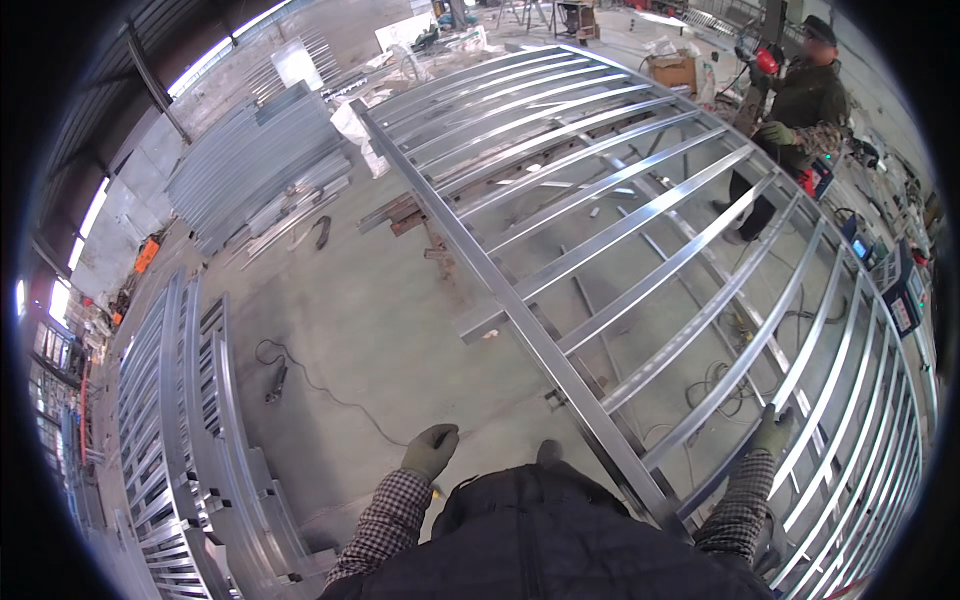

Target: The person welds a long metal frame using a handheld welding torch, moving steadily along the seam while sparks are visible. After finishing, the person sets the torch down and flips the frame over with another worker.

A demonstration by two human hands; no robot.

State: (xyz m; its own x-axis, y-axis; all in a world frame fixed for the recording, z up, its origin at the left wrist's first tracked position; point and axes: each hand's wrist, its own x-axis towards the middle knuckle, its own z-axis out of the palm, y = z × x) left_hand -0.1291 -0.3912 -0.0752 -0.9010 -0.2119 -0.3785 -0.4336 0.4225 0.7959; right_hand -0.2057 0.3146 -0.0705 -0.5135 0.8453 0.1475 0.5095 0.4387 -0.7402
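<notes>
Both my hands wear greenish-grey gloves, with checked sleeves above them. My left hand hangs over the floor in front of my body, its fingers curled in loosely and nothing visible in them. Out to the right, my right hand is on a metal slat of a big panel, thumb and fingers to either side of it. This panel is a raised frame of shiny slats with a thick side rail running away from me. The underside of my right hand's grip is hidden.
A person in dark clothes stands beyond the panel's far right side, near a red helmet-like object. Slatted panels are stacked at left. A small corded tool lies on the floor, its cable trailing toward me. Grey sheets are piled farther back.
</notes>
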